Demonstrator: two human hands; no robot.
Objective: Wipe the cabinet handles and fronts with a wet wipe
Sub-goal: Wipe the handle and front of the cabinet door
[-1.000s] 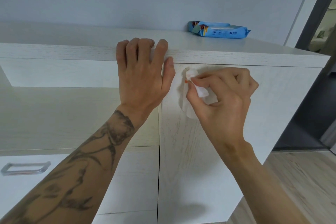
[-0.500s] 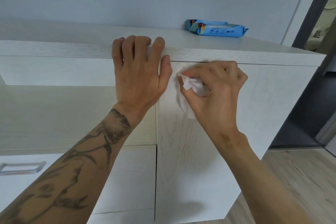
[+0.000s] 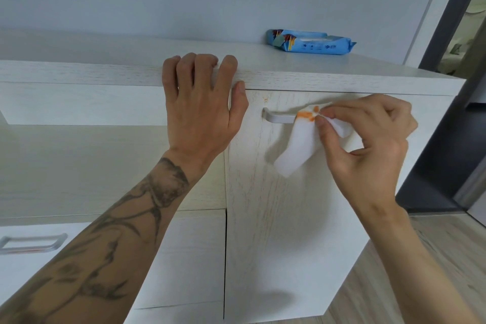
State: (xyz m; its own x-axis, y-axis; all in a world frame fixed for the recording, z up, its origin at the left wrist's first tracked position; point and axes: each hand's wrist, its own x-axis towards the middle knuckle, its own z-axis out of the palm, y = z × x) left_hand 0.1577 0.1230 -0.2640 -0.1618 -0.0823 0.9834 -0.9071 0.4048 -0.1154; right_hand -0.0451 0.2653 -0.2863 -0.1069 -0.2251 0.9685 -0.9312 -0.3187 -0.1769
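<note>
A white wet wipe (image 3: 297, 150), stained orange at its top, hangs over the silver handle (image 3: 278, 116) of the right cabinet door (image 3: 284, 231). My right hand (image 3: 368, 139) pinches the wipe around the handle's right part with thumb and fingertips. My left hand (image 3: 202, 105) rests on the cabinet's top edge, its fingers hooked over the top and its thumb beside the door's upper left corner. Small orange specks show on the door near that corner.
A blue pack of wipes (image 3: 310, 45) lies on the cabinet top (image 3: 79, 47) by the wall. A drawer with a silver handle (image 3: 31, 243) is at lower left. A dark doorway (image 3: 462, 87) and wooden floor (image 3: 420, 284) lie to the right.
My right hand has slid to the right along the handle with the wipe, uncovering the handle's left end. Orange staining now shows on the wipe. My left hand has stayed put.
</note>
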